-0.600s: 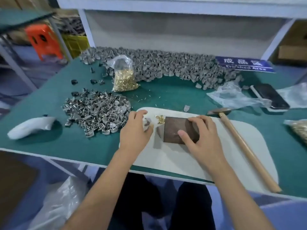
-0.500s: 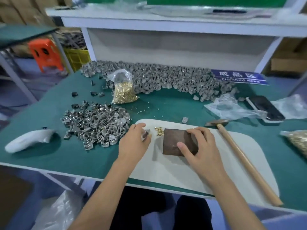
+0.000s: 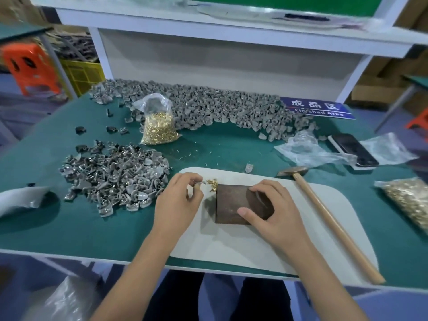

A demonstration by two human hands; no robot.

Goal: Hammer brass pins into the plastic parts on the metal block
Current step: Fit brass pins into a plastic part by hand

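- Since half a second ago, our left hand [image 3: 178,200] has lifted its fingertips a little, now pinching a small grey plastic part [image 3: 201,183] just left of the loose brass pins [image 3: 212,183]; our right hand [image 3: 275,212] has stayed on the metal block [image 3: 231,205].
- We rest our right fingers over the block's far right corner, thumb lying on its top near the front edge; whether they grip it we cannot tell.
- We see the block on the white mat [image 3: 231,246], well back from the mat's near edge, with bare mat in front of it.
- We note the hammer [image 3: 328,218] lying untouched along the mat's right side, handle running toward the table's front edge.
- Left of the mat lies a heap of grey parts [image 3: 111,181]; behind it stands a bag of pins [image 3: 158,126] on the green table [image 3: 69,228].
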